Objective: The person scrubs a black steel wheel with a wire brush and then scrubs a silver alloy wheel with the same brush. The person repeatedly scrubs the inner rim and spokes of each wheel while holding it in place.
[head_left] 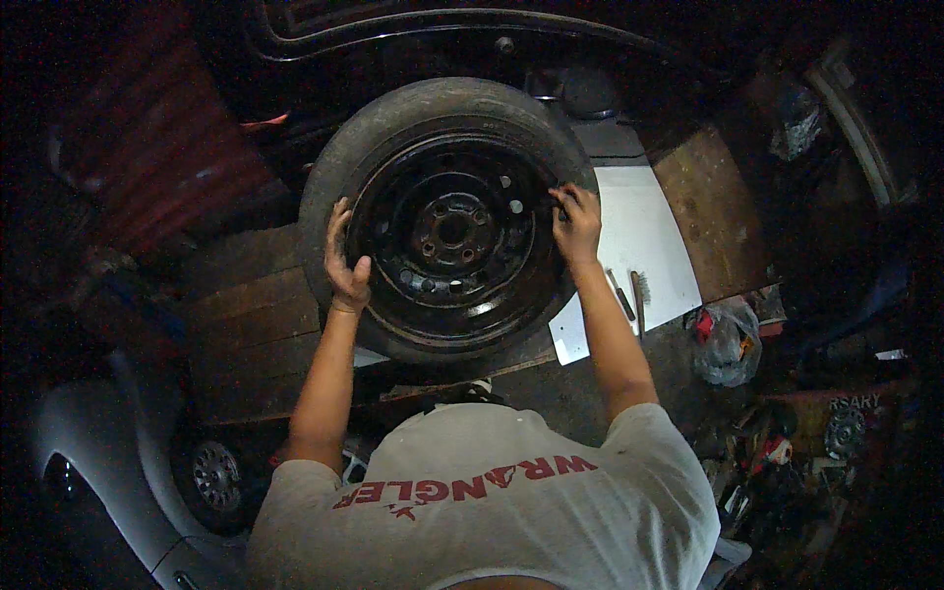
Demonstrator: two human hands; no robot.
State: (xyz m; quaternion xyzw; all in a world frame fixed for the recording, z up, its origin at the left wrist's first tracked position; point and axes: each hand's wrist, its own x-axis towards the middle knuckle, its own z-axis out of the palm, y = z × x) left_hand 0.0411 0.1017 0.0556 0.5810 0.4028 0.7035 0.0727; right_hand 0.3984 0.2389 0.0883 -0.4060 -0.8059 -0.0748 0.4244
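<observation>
A black tyre point(393, 123) lies flat in front of me, mounted on a dark steel wheel rim point(418, 211) with bolt holes around its centre. My left hand point(348, 261) rests against the tyre's left sidewall, fingers stretched upward and thumb apart. On the opposite side, my right hand point(576, 224) is closed in a pinch beside the rim's right edge. What its fingertips hold, if anything, is too small and dark to make out. Right of the tyre, a wire brush point(641, 293) and a slim dark tool point(619, 295) lie on a white sheet point(634, 216).
Wooden planks point(251, 305) extend under the tyre's left side, and a brown board point(708, 211) lies beyond the sheet. A clear plastic bag point(728, 344) sits at the right. Dark car bodywork point(472, 20) borders the far side. A silver car point(108, 462) stands lower left; assorted clutter point(787, 462) fills the lower right.
</observation>
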